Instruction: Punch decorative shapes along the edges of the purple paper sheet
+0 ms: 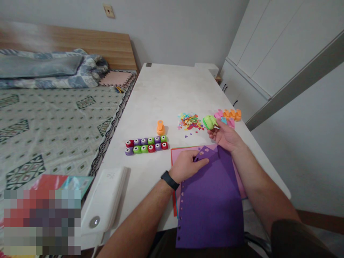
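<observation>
My left hand (185, 165), with a black band on its wrist, pinches the top left corner of a purple sheet of paper (212, 200). Small punched holes run down the sheet's left edge and near its top corner. My right hand (225, 137) is closed on a green craft punch (210, 122), held above the table beyond the sheet. Under the purple paper lie more coloured sheets (176, 153), pink uppermost. A heap of small colourful paper cutouts (189, 122) lies left of the green punch.
Two rows of small punches (146, 144) and one orange punch (160, 128) stand on the white table (172, 86) at left. Orange, pink and blue punches (231, 115) sit behind my right hand. A white power bank (106, 199) lies front left. A bed (53, 118) adjoins the left side.
</observation>
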A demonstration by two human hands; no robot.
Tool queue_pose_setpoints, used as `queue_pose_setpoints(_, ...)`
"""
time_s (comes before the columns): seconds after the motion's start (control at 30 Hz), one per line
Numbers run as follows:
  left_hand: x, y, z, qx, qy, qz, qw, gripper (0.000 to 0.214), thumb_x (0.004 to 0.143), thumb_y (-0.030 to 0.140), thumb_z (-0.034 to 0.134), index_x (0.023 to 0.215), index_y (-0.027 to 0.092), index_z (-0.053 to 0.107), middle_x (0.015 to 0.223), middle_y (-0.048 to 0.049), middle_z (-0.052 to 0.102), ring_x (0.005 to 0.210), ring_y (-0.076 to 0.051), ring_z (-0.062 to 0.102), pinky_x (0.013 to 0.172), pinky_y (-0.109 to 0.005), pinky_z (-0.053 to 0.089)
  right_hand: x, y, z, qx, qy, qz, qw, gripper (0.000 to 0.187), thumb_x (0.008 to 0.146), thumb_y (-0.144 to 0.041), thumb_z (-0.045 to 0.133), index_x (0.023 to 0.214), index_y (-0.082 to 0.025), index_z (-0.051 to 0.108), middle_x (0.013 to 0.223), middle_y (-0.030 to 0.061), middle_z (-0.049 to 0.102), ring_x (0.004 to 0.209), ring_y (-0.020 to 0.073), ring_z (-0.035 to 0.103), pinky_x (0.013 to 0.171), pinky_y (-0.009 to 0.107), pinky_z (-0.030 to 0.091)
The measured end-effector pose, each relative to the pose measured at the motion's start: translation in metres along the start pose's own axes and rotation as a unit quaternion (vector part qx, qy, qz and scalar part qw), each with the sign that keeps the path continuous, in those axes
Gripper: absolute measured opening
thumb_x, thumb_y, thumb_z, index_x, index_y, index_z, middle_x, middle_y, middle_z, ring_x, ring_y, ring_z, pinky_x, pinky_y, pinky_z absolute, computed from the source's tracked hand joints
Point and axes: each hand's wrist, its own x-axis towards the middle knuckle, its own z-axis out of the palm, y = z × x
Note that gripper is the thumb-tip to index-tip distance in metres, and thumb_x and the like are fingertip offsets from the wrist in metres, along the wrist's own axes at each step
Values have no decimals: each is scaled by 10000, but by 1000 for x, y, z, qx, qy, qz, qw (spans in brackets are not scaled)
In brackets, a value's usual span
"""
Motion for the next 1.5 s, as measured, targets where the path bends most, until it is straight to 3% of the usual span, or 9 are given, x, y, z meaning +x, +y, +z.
queue_pose_setpoints(0.2, 1, -1, 0, -3, 27, -14, 1000, 381, 877, 501, 634, 868, 147, 772, 758, -21, 701, 662, -154, 567, 588, -236, 408, 1, 3, -1, -42, -11, -26, 999, 203, 911, -391, 689, 998, -209, 679, 933, 79, 767, 782, 175, 728, 605, 250, 586)
queue_pose_setpoints(0.63, 4, 0, -1, -16, 21, -9, 1000, 352, 931, 472, 570, 985, 178, 757, 907, -23, 751, 761, -172, 626, 638, -234, 457, 4, 12, -3, -135, -10, -65, 989, 249, 867, -398, 746, 924, -158, 709, 796, 93, 758, 625, 143, 682, 508, 212, 549)
queue_pose_setpoints(1.5, 4, -3, 0, -29, 26, -17, 999, 379, 925, 502, 568, 971, 174, 752, 875, -24, 733, 723, -161, 606, 621, -233, 441, 3, 10, -1, -111, 10, -105, 988, 257, 825, -418, 779, 885, -186, 687, 765, 63, 747, 625, 143, 676, 516, 222, 542)
